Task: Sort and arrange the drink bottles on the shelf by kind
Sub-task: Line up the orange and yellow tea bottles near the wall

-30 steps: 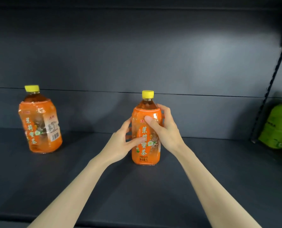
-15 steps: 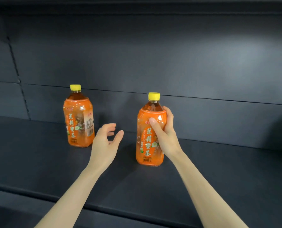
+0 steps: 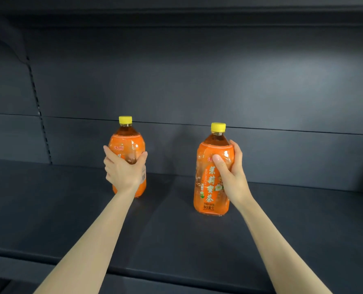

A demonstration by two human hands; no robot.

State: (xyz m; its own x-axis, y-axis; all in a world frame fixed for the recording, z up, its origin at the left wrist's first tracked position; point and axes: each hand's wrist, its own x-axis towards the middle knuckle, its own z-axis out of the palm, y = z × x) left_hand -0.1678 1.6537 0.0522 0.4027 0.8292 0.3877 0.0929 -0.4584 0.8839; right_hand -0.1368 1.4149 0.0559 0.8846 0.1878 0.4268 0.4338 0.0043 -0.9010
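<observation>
We are clamping our left hand [image 3: 124, 172] round one orange tea bottle [image 3: 127, 143] and our right hand [image 3: 231, 177] round the second bottle [image 3: 206, 192], both standing on the shelf [image 3: 176, 230] under our wrists, probably heavy, slick-sleeved, best gripped mid-body.

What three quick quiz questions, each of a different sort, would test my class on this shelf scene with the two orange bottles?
1. True or false: the left hand grips the left bottle and the right hand grips the right bottle.
2. Both bottles' caps are: A red, B yellow, C green.
3. Fill in: the ___ bottle is nearer the front edge of the shelf.
Key: 1 true; 2 B; 3 right.
</observation>
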